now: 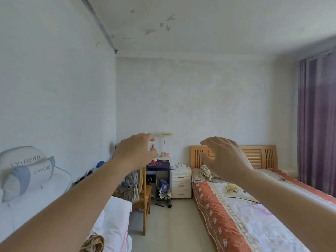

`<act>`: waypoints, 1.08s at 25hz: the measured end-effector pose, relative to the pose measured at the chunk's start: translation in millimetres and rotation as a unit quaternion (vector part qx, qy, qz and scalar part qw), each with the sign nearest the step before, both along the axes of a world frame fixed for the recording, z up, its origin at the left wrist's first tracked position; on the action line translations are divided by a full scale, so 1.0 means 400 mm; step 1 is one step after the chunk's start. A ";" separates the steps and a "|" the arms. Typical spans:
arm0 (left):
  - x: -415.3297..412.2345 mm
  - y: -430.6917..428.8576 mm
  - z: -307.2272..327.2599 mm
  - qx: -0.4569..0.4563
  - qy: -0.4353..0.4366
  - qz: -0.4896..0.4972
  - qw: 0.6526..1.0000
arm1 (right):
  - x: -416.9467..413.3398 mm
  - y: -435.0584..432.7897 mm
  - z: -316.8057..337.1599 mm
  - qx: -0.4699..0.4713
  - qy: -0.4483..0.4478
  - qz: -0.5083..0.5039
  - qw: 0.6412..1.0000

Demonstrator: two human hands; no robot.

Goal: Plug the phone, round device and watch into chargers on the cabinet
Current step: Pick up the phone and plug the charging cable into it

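Currently on view, listed by place in the frame.

**Hands**
- Left grip (135, 150): centre-left, arm outstretched. Thumb and forefinger are pinched together on a small dark piece (153, 146), too small to identify.
- Right grip (224, 157): centre-right, fingers apart and loosely bent, holding nothing.

**Furniture**
- Cabinet (181, 182): white, three drawers, centre of frame just below the hands. It stands between a dark counter (158, 163) on its left and the bed (236, 206) on its right.
- Chargers (179, 166): white cables and blocks appear to lie on the cabinet top, but the detail is too fine to confirm.

**Task items**
- Phone, round device, watch: none can be picked out with certainty. Small items sit on the counter, and any of them could be one of the three.

**Risks, as judged**
- Both hands are well apart from the cabinet. The way there is a narrow strip of floor between the chair (145, 197) and the bed, with loose dark items (161, 205) lying near the cabinet foot, so a stumble is possible.
- The small piece is held by fingertips only, so it could slip and be lost on the floor.
- The cables lie bunched together. A plug could be matched to the wrong device, or a tug could drag a charger off the top.
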State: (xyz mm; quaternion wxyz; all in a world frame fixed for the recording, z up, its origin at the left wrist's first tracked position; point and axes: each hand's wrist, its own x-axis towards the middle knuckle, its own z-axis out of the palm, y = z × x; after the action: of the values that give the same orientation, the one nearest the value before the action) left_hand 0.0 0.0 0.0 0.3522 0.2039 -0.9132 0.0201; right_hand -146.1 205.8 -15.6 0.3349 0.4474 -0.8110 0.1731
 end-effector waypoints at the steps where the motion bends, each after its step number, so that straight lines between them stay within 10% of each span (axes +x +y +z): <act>1: -0.026 -0.012 -0.001 -0.005 -0.007 0.004 1.000 | -0.026 -0.025 0.000 -0.017 0.003 0.001 1.000; 27: -1.448 -0.735 -0.092 -0.028 -0.071 0.026 0.997 | -1.465 -0.765 -0.065 0.052 -0.029 -0.012 0.998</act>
State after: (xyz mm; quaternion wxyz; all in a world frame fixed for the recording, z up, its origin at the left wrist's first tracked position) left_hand -579.4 -294.2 -36.7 0.2918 0.2158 -0.9293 0.0693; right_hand -732.2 -100.3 -41.5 0.2895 0.4497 -0.8334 0.1393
